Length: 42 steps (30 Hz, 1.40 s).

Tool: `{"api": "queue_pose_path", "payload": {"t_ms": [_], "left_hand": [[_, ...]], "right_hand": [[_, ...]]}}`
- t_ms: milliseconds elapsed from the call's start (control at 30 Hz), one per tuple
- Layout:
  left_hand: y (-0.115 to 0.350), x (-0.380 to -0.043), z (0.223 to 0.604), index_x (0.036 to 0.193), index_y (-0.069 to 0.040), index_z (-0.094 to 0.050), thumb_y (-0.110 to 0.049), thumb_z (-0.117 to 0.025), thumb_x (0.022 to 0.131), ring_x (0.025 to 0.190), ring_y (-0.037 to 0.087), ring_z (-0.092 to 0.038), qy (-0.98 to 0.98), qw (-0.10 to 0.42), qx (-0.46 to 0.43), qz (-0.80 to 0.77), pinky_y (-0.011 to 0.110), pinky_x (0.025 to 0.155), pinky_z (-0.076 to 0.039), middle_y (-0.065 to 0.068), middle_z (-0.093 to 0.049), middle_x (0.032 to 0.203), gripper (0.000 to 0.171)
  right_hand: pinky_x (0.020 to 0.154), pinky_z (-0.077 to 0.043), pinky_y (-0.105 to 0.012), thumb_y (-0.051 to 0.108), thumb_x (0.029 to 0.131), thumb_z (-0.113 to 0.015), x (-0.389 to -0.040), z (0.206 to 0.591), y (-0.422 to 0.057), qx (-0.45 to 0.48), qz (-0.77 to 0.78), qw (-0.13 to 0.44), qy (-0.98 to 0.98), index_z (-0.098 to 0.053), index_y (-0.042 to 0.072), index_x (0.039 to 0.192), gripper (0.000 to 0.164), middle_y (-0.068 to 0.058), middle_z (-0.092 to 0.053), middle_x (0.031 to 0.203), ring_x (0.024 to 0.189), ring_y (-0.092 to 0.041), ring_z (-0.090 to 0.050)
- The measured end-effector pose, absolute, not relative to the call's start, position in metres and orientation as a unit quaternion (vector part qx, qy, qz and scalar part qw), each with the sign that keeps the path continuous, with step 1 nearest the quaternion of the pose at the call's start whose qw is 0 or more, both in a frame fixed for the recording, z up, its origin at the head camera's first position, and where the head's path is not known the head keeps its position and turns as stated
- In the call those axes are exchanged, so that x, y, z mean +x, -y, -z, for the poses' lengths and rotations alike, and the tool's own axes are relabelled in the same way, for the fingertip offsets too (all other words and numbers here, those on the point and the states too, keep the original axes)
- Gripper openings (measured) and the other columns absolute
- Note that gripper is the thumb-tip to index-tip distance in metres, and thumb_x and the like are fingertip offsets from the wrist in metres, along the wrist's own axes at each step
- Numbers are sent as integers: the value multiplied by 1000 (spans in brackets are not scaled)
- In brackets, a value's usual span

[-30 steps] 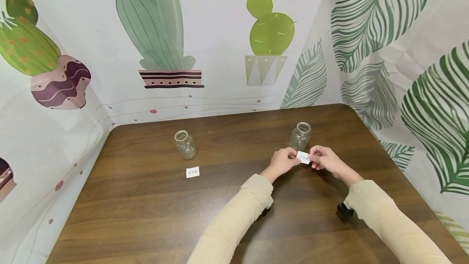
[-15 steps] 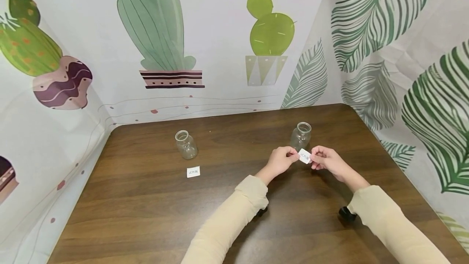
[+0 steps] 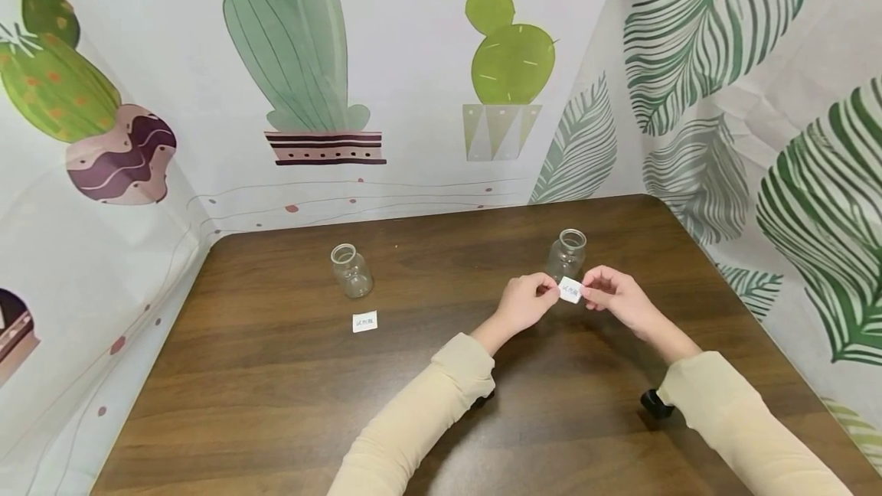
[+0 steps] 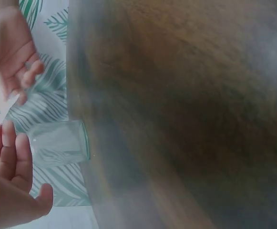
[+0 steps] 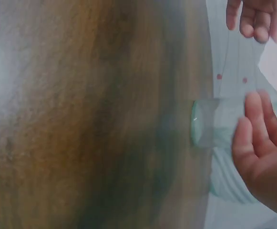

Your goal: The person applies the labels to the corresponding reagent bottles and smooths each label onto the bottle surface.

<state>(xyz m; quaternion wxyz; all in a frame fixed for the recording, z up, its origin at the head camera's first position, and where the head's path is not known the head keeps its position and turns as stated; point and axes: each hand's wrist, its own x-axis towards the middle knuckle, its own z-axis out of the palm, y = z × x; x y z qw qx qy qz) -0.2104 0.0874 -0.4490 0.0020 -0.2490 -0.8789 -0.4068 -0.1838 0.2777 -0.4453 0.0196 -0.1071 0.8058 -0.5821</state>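
Between both hands, in front of the right-hand glass jar [image 3: 568,251], is a small white paper label [image 3: 570,290] with dark handwriting on it. My left hand [image 3: 525,301] pinches its left edge with thumb and forefinger. At the opposite edge, my right hand [image 3: 618,301] pinches it the same way. In the left wrist view the label [image 4: 8,109] appears nearly edge-on, with the jar [image 4: 59,143] beside the fingers. The right wrist view shows the label's pale face [image 5: 275,62]. The jar stands upright and uncapped; the label and fingers cover its lower part.
A second open glass jar [image 3: 353,272] stands on the left of the brown wooden table [image 3: 289,389]. A matching written label [image 3: 365,321] lies flat before it. Printed fabric [image 3: 420,60] with cacti and leaves hangs behind the table.
The label, held by both hands throughout, has tilted and risen slightly toward the jar. My left forearm has shifted a little to the left. The left-hand jar and its label stay put.
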Motion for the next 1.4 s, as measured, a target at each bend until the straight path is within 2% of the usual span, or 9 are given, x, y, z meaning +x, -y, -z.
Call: {"api": "queue_pose_path", "payload": {"t_ms": [100, 167, 267, 367, 633, 833, 1067, 1200, 1400], "left_hand": [[-86, -209, 446, 82, -16, -65, -24, -57, 81, 61, -2, -51, 888, 35, -259, 379, 9, 59, -34, -8, -64, 71, 11], [-86, -208, 443, 80, -18, -66, -25, -57, 81, 60, -3, -50, 893, 57, -266, 359, 10, 58, -34, -10, -63, 68, 11], [-85, -206, 441, 78, -20, -66, -27, -57, 80, 57, -4, -48, 897, 88, -277, 333, 10, 57, -33, -13, -61, 65, 11], [-85, -205, 439, 77, -22, -66, -27, -58, 79, 55, -5, -47, 897, 113, -288, 315, 9, 56, -32, -15, -60, 63, 10], [-84, -205, 440, 76, -22, -66, -27, -58, 80, 55, -6, -47, 896, 127, -301, 302, 10, 56, -32, -16, -60, 63, 10], [-83, -203, 440, 77, -22, -66, -27, -58, 79, 56, -6, -47, 893, 126, -301, 309, 10, 58, -33, -15, -61, 64, 9], [-87, -201, 439, 76, -20, -65, -25, -58, 79, 57, -7, -47, 882, 91, -279, 368, 5, 56, -32, -13, -62, 66, 9], [-90, -201, 440, 77, -17, -65, -24, -59, 79, 57, -7, -46, 872, 71, -267, 404, 5, 54, -32, -10, -63, 67, 10], [-90, -200, 438, 77, -17, -66, -24, -59, 79, 57, -6, -46, 868, 58, -254, 422, 6, 53, -32, -9, -64, 67, 10]], "right_hand": [[56, -45, -19, -6, 78, -59, -181, 435, -269, -127, 556, -62, -819, -52, -7, 91, 14, 7, -58, 77, 64, -2, -55], [56, -44, -16, -11, 74, -60, -177, 425, -261, -148, 531, -108, -827, -54, -8, 90, 17, 1, -58, 78, 66, 0, -54], [56, -43, -15, -14, 70, -62, -170, 410, -249, -177, 491, -146, -840, -58, -8, 87, 18, -9, -56, 80, 68, -1, -54], [55, -43, -15, -14, 69, -63, -167, 404, -243, -187, 469, -153, -849, -60, -6, 85, 18, -15, -54, 80, 68, -2, -53], [55, -42, -16, -3, 72, -66, -178, 425, -254, -177, 448, -142, -865, -62, 4, 87, 17, -4, -55, 82, 67, 2, -52], [54, -40, -17, -8, 71, -65, -167, 406, -240, -177, 432, -148, -872, -60, -3, 84, 15, -12, -55, 78, 64, -2, -50], [55, -38, -14, -8, 68, -67, -163, 402, -233, -147, 404, -181, -884, -60, -4, 80, 14, -14, -56, 75, 62, 1, -46], [54, -37, -12, -6, 67, -70, -170, 416, -240, -135, 401, -204, -883, -62, 0, 79, 15, -10, -57, 74, 61, 2, -44], [54, -36, -12, -2, 68, -71, -178, 427, -247, -125, 404, -207, -883, -62, 4, 77, 14, -5, -56, 73, 61, 3, -42]]}}
